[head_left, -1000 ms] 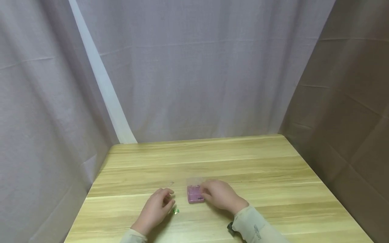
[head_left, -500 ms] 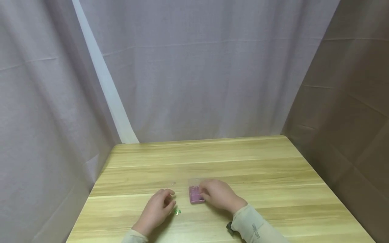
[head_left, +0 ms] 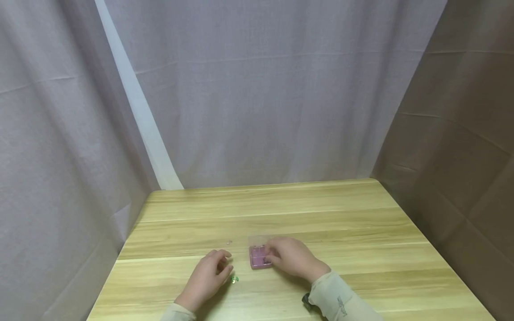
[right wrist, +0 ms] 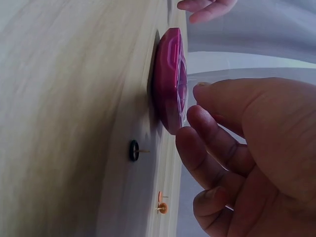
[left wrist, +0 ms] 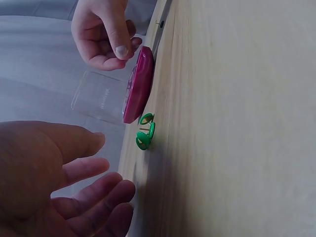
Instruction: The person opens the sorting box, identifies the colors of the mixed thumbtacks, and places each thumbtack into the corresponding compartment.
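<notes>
My left hand (head_left: 209, 275) hovers with loosely bent fingers beside several green thumbtacks (left wrist: 144, 132) on the table. Nothing shows between its thumb and fingers. To the right lies a small pink divided box (head_left: 257, 258), its clear lid (left wrist: 98, 96) swung out behind it. Over the box's right side is my right hand (head_left: 291, 257), thumb and fingertips (right wrist: 200, 117) right at the rim. The right wrist view shows a gap between thumb and fingers, with no thing in it. A small dark piece in the box is partly hidden by the fingers.
Near the right hand, a dark thumbtack (right wrist: 134, 150) and a few orange thumbtacks (right wrist: 162, 208) rest on the wooden table (head_left: 321, 214). Small pale bits (head_left: 229, 242) lie behind the left hand. Grey curtains (head_left: 273, 98) enclose the table's back and sides.
The right hand's fingers reach a little left over the box, then draw slightly back right. My left hand keeps its place by the green thumbtacks. The head view shifts slightly.
</notes>
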Available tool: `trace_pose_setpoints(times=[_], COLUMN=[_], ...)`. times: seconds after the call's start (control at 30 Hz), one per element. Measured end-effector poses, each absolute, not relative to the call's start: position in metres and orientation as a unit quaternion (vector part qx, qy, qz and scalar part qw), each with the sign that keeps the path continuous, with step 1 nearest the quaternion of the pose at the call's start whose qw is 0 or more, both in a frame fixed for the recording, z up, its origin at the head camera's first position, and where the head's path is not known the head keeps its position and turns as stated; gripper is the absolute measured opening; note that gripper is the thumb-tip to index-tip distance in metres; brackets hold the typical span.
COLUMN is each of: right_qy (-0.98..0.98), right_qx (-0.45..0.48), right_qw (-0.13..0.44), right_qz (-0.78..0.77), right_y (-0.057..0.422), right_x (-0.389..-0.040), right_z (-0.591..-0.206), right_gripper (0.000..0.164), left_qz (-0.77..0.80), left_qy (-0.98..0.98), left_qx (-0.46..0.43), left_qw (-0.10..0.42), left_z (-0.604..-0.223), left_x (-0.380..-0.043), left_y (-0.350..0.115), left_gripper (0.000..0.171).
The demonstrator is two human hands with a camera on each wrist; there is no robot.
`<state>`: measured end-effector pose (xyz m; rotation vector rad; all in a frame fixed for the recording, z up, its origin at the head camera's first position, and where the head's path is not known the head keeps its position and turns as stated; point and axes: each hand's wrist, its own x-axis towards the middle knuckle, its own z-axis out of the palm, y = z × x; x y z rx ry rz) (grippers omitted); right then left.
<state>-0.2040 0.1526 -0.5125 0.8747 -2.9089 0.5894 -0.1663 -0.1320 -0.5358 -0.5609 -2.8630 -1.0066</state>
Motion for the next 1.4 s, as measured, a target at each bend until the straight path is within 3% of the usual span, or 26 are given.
trace_pose_setpoints(times=[0.73, 1.4], right_qy=[-0.951, -0.942], right_qx=[0.247, 0.282], right_qw=[0.013, -0.001], right_qz=[0.184, 0.181], right_y=[0.201, 0.199], right_x=[-0.199, -0.185], right_z=[-0.517, -0.518], right_gripper=[0.003, 0.007], left_qz=[-0.326, -0.329], left_qy=[-0.929, -0.927], left_qx=[-0.173, -0.177], left_qw=[0.035, 0.039], left_z=[-0.533, -0.533], left_x=[-0.164, -0.162], left_y=[-0.127, -0.128], left_gripper=[0.033, 0.032])
